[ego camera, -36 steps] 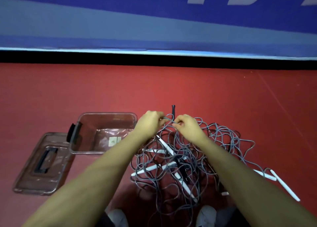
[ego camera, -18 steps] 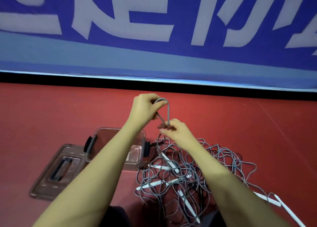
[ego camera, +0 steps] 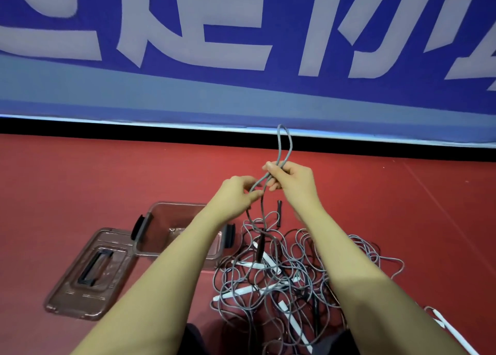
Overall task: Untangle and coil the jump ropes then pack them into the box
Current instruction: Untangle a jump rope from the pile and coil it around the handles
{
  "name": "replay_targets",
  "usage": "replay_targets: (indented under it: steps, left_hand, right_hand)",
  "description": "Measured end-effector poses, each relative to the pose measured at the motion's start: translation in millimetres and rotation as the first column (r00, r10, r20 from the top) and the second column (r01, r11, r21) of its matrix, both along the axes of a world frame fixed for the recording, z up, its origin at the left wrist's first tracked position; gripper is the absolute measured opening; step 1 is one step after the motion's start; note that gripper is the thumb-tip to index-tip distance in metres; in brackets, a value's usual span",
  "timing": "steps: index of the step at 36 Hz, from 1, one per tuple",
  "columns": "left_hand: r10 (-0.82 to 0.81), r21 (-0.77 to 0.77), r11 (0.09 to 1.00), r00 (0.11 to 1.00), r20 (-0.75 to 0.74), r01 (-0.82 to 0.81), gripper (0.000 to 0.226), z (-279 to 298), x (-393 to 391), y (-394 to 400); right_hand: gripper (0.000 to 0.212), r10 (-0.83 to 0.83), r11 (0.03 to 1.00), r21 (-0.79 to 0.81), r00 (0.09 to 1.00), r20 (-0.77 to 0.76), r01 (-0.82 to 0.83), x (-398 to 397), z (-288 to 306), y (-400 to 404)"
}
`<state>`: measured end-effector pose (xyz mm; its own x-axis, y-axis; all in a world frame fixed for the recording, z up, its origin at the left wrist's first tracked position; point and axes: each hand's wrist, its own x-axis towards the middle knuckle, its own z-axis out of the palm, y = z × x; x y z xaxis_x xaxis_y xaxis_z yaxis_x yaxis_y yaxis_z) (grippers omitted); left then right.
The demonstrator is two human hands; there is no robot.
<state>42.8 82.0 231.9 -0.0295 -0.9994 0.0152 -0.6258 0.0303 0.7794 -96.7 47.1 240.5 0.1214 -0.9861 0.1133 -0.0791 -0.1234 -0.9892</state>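
Both bare forearms reach forward and upward from the lower edge of the view, converging toward the middle, with the two hands raised and close together. The right hand sits slightly higher and farther forward than the left, its fingers curled with thumb and forefinger pinching a grey rope whose loop stands up above the knuckles. The left hand lies just below and beside it, thumb and fingertips pinched on the same rope where it drops from the right hand. The hands nearly touch
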Motion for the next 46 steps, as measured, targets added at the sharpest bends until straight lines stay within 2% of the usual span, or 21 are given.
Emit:
replay_targets:
  steps: [5,8,10,12,15,17,18,20,22,24,26,28,30,32,35,38,40,44,46]
  left_hand:
    - [-0.111,0.048,0.992,0.989,-0.1,0.116,0.018,0,-2,-1]
    - [-0.026,-0.026,0.999,0.994,-0.105,0.024,0.025,0,-4,-4]
    - [0.078,-0.109,0.99,0.991,-0.112,-0.09,0.027,2,-3,-8]
    - [0.163,-0.187,0.965,0.98,-0.11,-0.182,0.025,4,-1,-12]
    - [0.225,-0.242,0.941,0.972,-0.07,-0.235,0.028,6,5,-15]
    - [0.253,-0.269,0.93,0.967,-0.034,-0.252,0.03,5,9,-17]
    - [0.261,-0.282,0.925,0.965,-0.021,-0.256,0.03,5,9,-17]
    - [0.282,-0.304,0.915,0.959,0.011,-0.266,0.031,7,10,-17]
    - [0.283,-0.291,0.919,0.959,0.013,-0.267,0.034,10,9,-16]
    - [0.265,-0.192,0.942,0.961,-0.074,-0.275,0.041,14,10,-13]
    - [0.253,-0.068,0.963,0.959,-0.125,-0.262,0.058,15,12,-11]
    - [0.242,0.038,0.97,0.963,-0.115,-0.24,0.075,11,17,-10]
    - [0.222,0.076,0.974,0.971,-0.088,-0.215,0.078,7,19,-9]
    - [0.171,0.042,0.985,0.983,-0.062,-0.168,0.073,1,18,-8]
    - [0.036,-0.033,0.999,0.999,-0.009,-0.036,0.051,-7,15,-5]
    - [-0.067,-0.043,0.996,0.989,0.13,0.073,0.037,-11,11,-2]
    - [-0.058,-0.074,0.995,0.984,0.171,0.072,0.032,-13,9,-2]
    - [0.001,-0.127,0.992,0.988,0.154,0.019,0.021,-15,4,-6]
    - [0.027,-0.106,0.994,0.991,0.134,-0.013,0.029,-15,2,-7]
  right_hand:
    - [0.015,0.046,0.998,0.033,0.997,0.057,-0.048,-4,1,0]
    - [0.012,0.052,0.994,0.094,0.993,0.107,-0.062,-5,-3,-1]
    - [0.01,0.079,0.985,0.149,0.997,0.021,-0.081,-7,-9,-1]
    - [0.02,0.177,0.967,0.208,0.974,-0.142,-0.145,-10,-13,2]
    - [0.036,0.451,0.884,0.296,0.827,-0.336,-0.362,-10,-15,11]
    - [0.034,0.551,0.827,0.327,0.773,-0.314,-0.457,-2,-18,17]
    - [0.027,0.546,0.834,0.299,0.768,-0.333,-0.463,1,-20,18]
    - [0.008,0.451,0.89,0.177,0.756,-0.475,-0.42,5,-23,17]
    - [0.016,0.356,0.926,0.081,0.78,-0.515,-0.369,6,-23,14]
    - [0.022,0.318,0.942,0.054,0.827,-0.463,-0.332,7,-21,13]
    - [0.026,0.261,0.959,0.018,0.853,-0.453,-0.283,8,-19,12]
    - [0.028,0.166,0.979,-0.036,0.882,-0.441,-0.203,7,-19,8]
    - [0.027,0.087,0.992,-0.053,0.926,-0.368,-0.114,5,-17,2]
    - [0.023,0.056,0.998,-0.016,0.965,-0.257,-0.062,5,-14,-1]
    - [0.021,0.015,1.0,0.003,0.989,-0.15,-0.014,9,-7,-3]
    - [0.023,-0.045,0.999,0.018,0.999,-0.009,0.045,11,4,-3]
    - [0.025,-0.074,0.997,0.03,0.994,0.082,0.071,11,11,-5]
    - [0.024,-0.032,0.998,0.059,0.968,0.251,0.018,12,20,-4]
    - [0.023,-0.028,0.998,0.063,0.949,0.314,0.008,11,23,-3]
